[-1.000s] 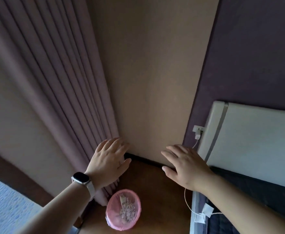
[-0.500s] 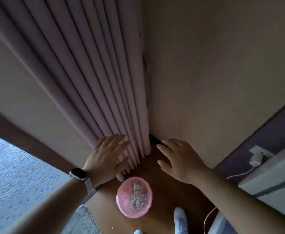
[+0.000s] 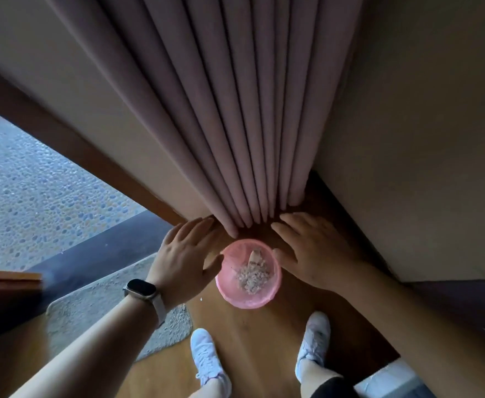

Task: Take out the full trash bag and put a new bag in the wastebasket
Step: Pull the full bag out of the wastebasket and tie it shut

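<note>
A small round wastebasket lined with a pink trash bag point(image 3: 230, 294) stands on the wooden floor in the room's corner, below the curtain. Pale crumpled paper scraps point(image 3: 251, 275) lie inside the bag. My left hand point(image 3: 185, 258), with a watch on its wrist, hovers at the basket's left side, fingers spread and empty, thumb near the rim. My right hand point(image 3: 311, 251) hovers at the basket's right side, also spread and empty, thumb close to the rim. Whether either thumb touches the bag is unclear.
A mauve pleated curtain point(image 3: 235, 124) hangs to the floor just behind the basket. Beige walls meet in the corner. A grey mat point(image 3: 98, 314) lies at the left. My white shoes point(image 3: 207, 357) stand on the wooden floor before the basket.
The view has tilted down and closer to the basket. Both hands have come lower, from above and behind the basket to either side of its rim.
</note>
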The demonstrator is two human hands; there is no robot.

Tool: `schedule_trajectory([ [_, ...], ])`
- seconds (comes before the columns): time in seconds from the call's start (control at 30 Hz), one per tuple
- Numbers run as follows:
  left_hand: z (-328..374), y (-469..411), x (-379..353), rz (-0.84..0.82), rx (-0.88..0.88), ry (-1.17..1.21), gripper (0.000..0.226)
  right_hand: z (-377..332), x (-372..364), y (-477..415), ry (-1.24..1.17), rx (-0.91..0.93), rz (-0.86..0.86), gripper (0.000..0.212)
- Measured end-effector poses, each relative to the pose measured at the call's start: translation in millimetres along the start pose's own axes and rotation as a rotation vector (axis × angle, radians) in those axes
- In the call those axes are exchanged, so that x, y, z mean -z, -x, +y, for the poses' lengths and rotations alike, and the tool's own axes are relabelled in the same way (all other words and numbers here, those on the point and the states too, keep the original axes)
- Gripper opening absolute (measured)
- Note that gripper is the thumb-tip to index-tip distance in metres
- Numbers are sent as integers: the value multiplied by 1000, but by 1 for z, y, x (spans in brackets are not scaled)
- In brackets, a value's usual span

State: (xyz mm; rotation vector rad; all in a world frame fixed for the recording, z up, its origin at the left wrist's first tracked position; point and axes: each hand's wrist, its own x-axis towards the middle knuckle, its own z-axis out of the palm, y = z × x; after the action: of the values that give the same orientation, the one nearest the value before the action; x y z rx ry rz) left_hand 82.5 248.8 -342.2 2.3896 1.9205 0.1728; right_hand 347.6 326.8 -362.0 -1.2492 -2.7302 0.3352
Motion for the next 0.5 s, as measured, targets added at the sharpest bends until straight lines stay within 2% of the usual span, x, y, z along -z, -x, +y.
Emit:
schedule_trajectory([
  [0.17, -20, 41, -136, -123, 81, 1, 53, 5, -130, 10, -22, 12, -177, 56],
  [0.3, -28, 75, -231, -170, 154, 4, 54, 9, -223, 24, -30, 49, -245, 63],
  [0.5, -22, 128, -313, -150, 230, 3, 51, 10, -307, 58, 19, 72, -279, 58],
])
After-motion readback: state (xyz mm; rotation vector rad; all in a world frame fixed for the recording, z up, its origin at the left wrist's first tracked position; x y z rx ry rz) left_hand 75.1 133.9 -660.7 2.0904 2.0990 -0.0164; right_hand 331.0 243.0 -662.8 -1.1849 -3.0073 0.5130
